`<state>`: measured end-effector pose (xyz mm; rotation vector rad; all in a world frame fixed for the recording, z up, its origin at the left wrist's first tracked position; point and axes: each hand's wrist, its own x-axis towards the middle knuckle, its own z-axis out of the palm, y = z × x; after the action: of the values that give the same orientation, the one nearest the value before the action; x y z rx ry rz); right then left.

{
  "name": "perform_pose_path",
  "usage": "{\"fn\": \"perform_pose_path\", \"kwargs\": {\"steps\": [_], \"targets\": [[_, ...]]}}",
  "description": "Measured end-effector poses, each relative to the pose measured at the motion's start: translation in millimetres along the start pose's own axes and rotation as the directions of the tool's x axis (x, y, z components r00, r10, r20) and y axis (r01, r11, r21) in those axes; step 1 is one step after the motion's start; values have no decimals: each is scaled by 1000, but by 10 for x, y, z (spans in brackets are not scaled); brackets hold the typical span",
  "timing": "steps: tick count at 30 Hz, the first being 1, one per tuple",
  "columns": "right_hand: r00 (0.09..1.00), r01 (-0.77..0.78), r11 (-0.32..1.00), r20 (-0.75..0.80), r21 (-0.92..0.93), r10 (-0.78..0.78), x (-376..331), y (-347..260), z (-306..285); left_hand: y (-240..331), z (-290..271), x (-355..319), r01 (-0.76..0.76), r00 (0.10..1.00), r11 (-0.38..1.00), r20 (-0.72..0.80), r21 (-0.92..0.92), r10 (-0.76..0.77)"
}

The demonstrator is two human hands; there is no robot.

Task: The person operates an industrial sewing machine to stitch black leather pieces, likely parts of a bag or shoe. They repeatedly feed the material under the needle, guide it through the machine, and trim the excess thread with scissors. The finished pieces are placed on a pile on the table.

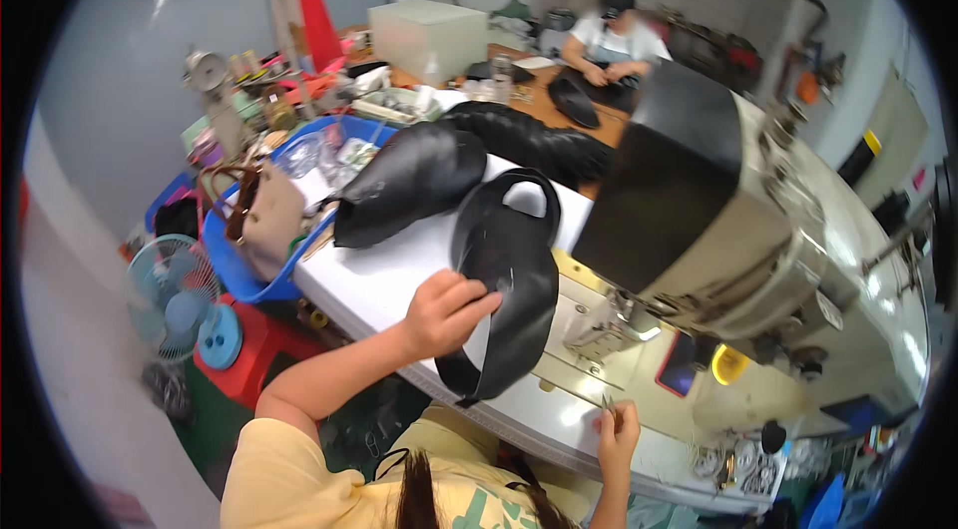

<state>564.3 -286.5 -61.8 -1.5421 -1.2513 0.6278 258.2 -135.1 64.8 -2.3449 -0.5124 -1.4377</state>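
Note:
My left hand [449,314] is closed, its fingertips pinching the side of a black leather-like piece [524,314]. The piece is curved, with a looped upper end, and it rests on the white sewing table [384,284] left of the sewing machine's needle area [614,324]. Over the table's front edge, at the right, my right hand [617,434] has its fingers pressed together on a small pointed metal tool [606,401]; only the tip shows, so its kind is unclear. Behind the held piece lie another black leather-like piece [414,180] and a gathered black bundle [529,140].
The large sewing machine head [718,190] overhangs the right side. A phone-like device [679,364] lies under its arm. Bobbins [738,469] sit at the right corner. At the left stand a filled blue basket [235,264] and a fan [175,294]. A co-worker [614,40] sits behind.

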Motion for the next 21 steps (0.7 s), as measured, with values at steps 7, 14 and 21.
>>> {"fn": "perform_pose_path", "kwargs": {"steps": [7,14,21], "targets": [[980,-159,801,188,577,58,158,-631,51,522,317,-151,-63,997,983,26,-172,68],[848,-528,402,445,748,286,338,-1075,432,787,315,-179,-115,989,969,63,-219,132],[756,-654,257,603,712,254,344,-999,337,866,413,-239,147,989,912,28,-383,-147]]}}
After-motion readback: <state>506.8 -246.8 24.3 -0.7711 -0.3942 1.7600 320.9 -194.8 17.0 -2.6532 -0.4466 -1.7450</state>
